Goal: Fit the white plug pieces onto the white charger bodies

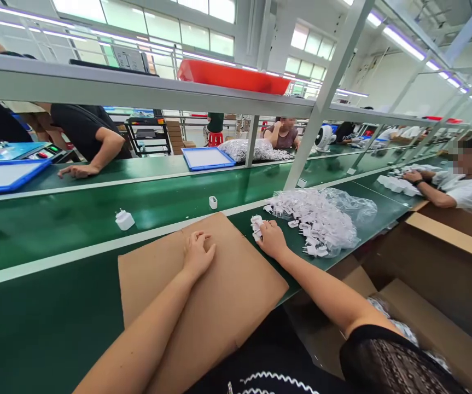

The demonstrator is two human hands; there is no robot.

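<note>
The left hand (198, 256) lies palm down on a cardboard sheet (231, 290), its fingers loosely parted with nothing seen in them; whatever the palm covers is hidden. The right hand's (272, 239) fingers bend over a small cluster of white plastic pieces (256, 221) just past the sheet's edge, on the green tabletop (47, 312); whether they grip or merely rest, I cannot tell. To their right, a heap of similar pieces (328, 221) sits on a clear bag (362, 207), probably for easy reach; the sheet likely cushions the left arm. Beyond the left fingers, a white plug (125, 220) sits apart. Below and right of the right fingers, an open carton (436, 254) is cut off, its wrapped contents (403, 331) unclear.
</note>
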